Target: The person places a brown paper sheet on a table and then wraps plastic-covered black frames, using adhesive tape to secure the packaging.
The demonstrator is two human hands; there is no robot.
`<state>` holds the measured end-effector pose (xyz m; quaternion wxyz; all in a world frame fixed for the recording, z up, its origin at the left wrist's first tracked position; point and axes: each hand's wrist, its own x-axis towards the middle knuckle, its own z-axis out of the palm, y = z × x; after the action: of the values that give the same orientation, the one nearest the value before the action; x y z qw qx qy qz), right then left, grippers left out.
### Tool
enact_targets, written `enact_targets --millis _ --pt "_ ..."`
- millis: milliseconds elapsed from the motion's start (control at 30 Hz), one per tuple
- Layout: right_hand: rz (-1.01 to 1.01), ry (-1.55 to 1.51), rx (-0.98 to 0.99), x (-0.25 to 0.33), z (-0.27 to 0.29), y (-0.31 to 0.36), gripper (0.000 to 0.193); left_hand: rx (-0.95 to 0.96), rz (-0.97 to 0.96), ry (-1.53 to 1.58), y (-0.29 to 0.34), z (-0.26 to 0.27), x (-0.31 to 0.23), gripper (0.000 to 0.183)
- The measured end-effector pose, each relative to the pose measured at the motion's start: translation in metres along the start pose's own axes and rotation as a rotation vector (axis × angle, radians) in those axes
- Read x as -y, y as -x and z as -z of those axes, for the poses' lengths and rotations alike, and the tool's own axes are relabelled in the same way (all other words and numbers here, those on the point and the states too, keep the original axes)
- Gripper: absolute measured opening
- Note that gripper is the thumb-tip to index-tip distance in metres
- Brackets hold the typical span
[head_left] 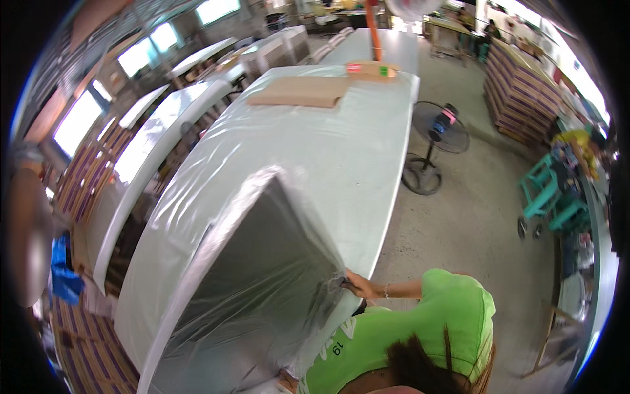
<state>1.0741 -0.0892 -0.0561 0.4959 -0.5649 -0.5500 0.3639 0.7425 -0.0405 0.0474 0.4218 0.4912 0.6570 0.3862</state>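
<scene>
– As we look down along the pale, film-covered table [348,171], where do we find the wrapped piece [246,289]?
– We find it on the near half of the table, tilted up; its white rim rises to a peak toward the middle, and its dark grey inner face, under wrinkled clear film, is turned toward the green shirt [453,315].
– And the fingers; what do we make of them?
– We see the right hand [361,285] grasping the gathered edge of the wrapped piece at its right side, a bracelet on the wrist; a small dark bit shows by the fingertips, though we cannot tell what it is; the left hand [287,381] is low at the bottom edge, beside the film and mostly hidden, so we cannot tell whether its fingers are clenched or released.
– What else do we have around us?
– Folded brown cardboard [298,92] lies at the table's far end, a small brown box [373,71] just beyond it; we have a black standing fan [441,128] on the floor to the right, and green stools [541,190] near a seated person in yellow [577,146].
</scene>
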Motion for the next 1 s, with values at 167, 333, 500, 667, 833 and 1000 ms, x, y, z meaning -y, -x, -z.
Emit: enact_targets --millis 167,333,500,667,833,1000 --pt "0.079 -0.026 -0.104 -0.014 -0.003 0.003 0.051 0.085 -0.044 -0.003 -0.023 -0.031 0.000 0.065" --pt "0.060 -0.069 -0.220 0.018 -0.003 0.000 0.028 0.145 -0.077 -0.001 -0.039 -0.050 0.001 0.066" --pt "0.015 -0.035 -0.180 0.032 -0.006 -0.008 0.017 0.124 -0.090 0.034 -0.050 -0.047 0.015 0.068" --pt "0.051 -0.085 -0.272 0.016 -0.017 -0.036 0.024 0.042 -0.056 0.141 -0.065 -0.011 0.081 0.070" --pt "0.044 0.007 -0.313 0.016 -0.021 -0.111 0.042 0.026 -0.236 0.279 -0.094 0.038 0.171 0.067" --pt "0.188 0.036 -0.219 0.031 -0.010 -0.155 0.032 -0.170 -0.224 -0.120 -0.073 0.015 0.016 0.060"
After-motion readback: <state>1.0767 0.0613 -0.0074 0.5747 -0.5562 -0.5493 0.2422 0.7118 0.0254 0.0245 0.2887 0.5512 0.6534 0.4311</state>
